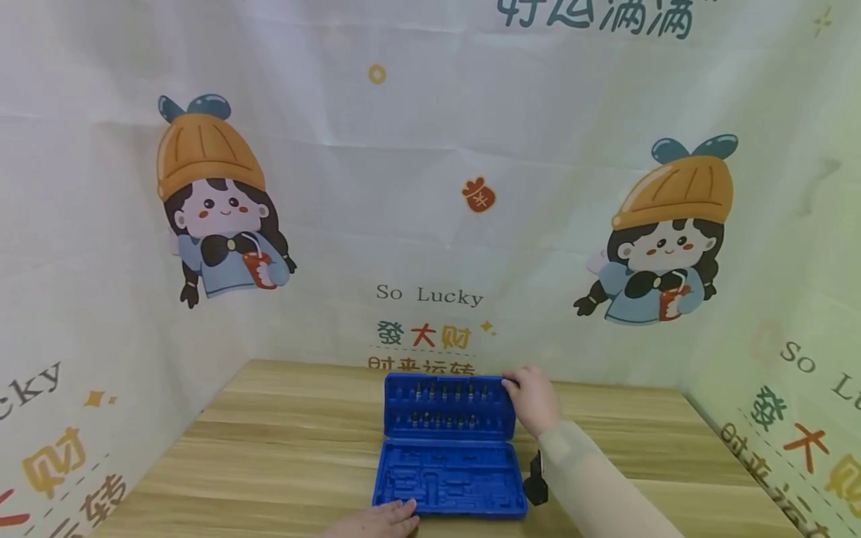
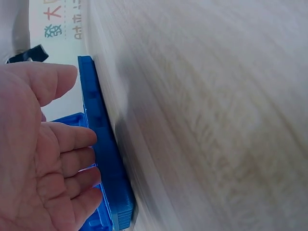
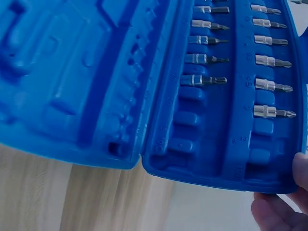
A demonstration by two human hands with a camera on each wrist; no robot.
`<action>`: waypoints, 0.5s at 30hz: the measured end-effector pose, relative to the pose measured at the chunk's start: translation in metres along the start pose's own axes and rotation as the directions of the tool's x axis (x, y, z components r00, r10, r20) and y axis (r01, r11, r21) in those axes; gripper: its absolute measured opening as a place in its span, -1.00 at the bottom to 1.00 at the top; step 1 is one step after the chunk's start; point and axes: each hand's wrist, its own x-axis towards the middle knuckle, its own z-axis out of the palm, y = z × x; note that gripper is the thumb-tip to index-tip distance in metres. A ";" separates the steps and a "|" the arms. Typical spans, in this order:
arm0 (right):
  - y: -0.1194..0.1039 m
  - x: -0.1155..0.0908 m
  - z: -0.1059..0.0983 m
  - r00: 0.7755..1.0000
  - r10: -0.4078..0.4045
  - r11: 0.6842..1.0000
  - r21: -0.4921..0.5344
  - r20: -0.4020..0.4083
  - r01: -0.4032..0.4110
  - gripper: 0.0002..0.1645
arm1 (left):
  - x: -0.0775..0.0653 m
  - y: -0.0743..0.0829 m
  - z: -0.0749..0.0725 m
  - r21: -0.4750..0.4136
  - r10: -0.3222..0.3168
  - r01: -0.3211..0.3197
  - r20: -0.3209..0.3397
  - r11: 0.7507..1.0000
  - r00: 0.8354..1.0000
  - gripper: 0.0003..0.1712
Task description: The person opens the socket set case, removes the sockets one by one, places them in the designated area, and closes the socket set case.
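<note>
A blue plastic bit case (image 1: 471, 489) stands unfolded on the wooden table, its lid (image 1: 494, 432) raised at the back. Two rows of metal screwdriver bits (image 3: 272, 112) sit in slots in that lid; several slots at one end have no bits. Moulded recesses in the lower half show no tools. At the lid's top right corner, my right hand (image 1: 534, 400) pinches the edge between thumb and fingers. My left hand (image 1: 380, 521) touches the front left edge of the lower half. Its fingers (image 2: 77, 161) lie nearly straight against that side in the left wrist view.
The wooden table (image 1: 269, 433) extends on both sides of the case. A pale printed cloth (image 1: 323, 187) hangs behind and along the sides, with cartoon figures and lettering. A black device (image 1: 536, 482) is at the right wrist, beside the case.
</note>
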 end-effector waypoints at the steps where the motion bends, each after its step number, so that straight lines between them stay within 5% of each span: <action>1: 0.000 0.002 0.001 1.000 0.011 1.000 -0.003 0.008 -0.011 -0.72 | 0.002 -0.004 0.003 -0.006 -0.002 0.002 0.010 1.000 1.000 -0.30; 4: -0.001 0.007 0.003 0.997 0.056 0.997 0.042 0.052 -0.058 -0.66 | 0.008 -0.018 0.012 -0.148 -0.073 0.083 0.067 0.986 0.995 -0.28; 9: 0.000 0.011 0.007 0.978 0.159 0.963 0.196 0.135 -0.184 -0.51 | 0.015 -0.029 0.022 -0.379 -0.245 0.284 0.148 0.881 0.958 -0.22; 12: 0.003 0.012 0.011 0.967 0.190 0.945 0.237 0.169 -0.227 -0.46 | 0.008 -0.027 0.025 -0.443 -0.232 0.270 0.139 0.855 0.963 -0.23; 14: 0.007 0.013 0.016 0.962 0.196 0.935 0.259 0.191 -0.242 -0.43 | 0.002 -0.023 0.029 -0.575 -0.239 0.271 0.132 0.772 0.962 -0.21; 15: 0.009 0.013 0.018 0.958 0.202 0.929 0.268 0.205 -0.254 -0.42 | 0.001 -0.030 0.040 -0.549 -0.141 0.151 0.061 0.822 0.988 -0.24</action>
